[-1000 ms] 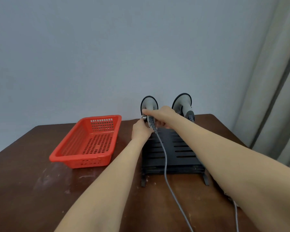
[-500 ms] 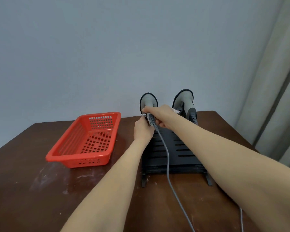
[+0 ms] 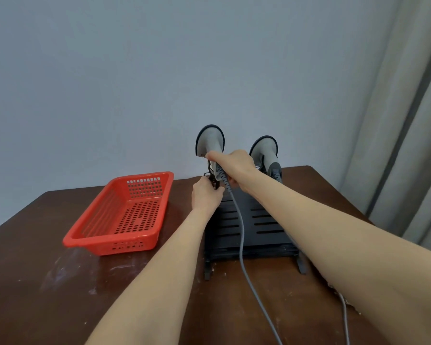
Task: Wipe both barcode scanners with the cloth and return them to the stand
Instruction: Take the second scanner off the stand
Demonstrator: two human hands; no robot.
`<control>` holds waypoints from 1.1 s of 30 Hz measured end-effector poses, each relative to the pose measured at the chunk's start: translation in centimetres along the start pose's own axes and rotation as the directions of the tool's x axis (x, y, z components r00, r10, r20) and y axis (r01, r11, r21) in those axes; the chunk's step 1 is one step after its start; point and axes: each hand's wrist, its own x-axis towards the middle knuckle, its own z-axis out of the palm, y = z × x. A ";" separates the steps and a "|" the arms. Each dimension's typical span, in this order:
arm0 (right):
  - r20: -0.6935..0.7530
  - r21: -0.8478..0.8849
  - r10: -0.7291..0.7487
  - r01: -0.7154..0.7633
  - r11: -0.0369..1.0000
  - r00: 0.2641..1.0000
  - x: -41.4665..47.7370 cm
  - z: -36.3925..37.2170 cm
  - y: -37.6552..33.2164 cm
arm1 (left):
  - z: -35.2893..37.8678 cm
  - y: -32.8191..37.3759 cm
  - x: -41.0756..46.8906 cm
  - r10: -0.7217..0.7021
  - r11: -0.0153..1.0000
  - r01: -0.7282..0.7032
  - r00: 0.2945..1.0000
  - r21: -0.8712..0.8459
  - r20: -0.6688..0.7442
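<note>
At the top of the stand (image 3: pixel 266 220), right hand (image 3: pixel 237 165) grips the left scanner (image 3: pixel 210 139), left hand (image 3: pixel 205 196) curled just below, hold unclear, so likely unseating it for wiping; next, a clean lift, cable (image 3: pixel 241 232) trailing free.

One view: head camera, wide-angle, worn on your head. Looks forward and down across table (image 3: pixel 47 295) toward wall (image 3: pixel 110 70). Your forearms enter from bottom edge, near lens. Left hand (image 3: pixel 205 196) and right hand (image 3: pixel 237 165) meet at frame centre, at arm's reach, by stand (image 3: pixel 266 220) and left scanner (image 3: pixel 209 140). Basket (image 3: pixel 110 241) at left, curtain (image 3: pixel 408 120) at right edge.
</note>
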 end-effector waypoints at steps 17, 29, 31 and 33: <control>0.179 0.127 -0.086 0.063 0.990 0.980 -6.0 -5.3 1.5 | -7.3 2.5 -2.2 -0.134 0.981 0.126 0.990 -0.148 -0.045; 0.437 0.318 -0.105 -0.045 0.947 0.893 -11.5 -7.9 4.4 | -12.1 3.7 -10.5 0.058 0.430 0.320 0.923 -0.844 0.379; 0.466 0.331 -0.111 -0.056 0.942 0.878 -12.1 -7.9 4.6 | -12.0 4.1 -10.8 0.023 0.432 0.339 0.922 -0.836 0.386; 0.491 0.332 -0.120 -0.058 0.941 0.863 -12.3 -7.8 5.1 | -11.9 4.8 -11.1 -0.006 0.425 0.322 0.936 -0.846 0.353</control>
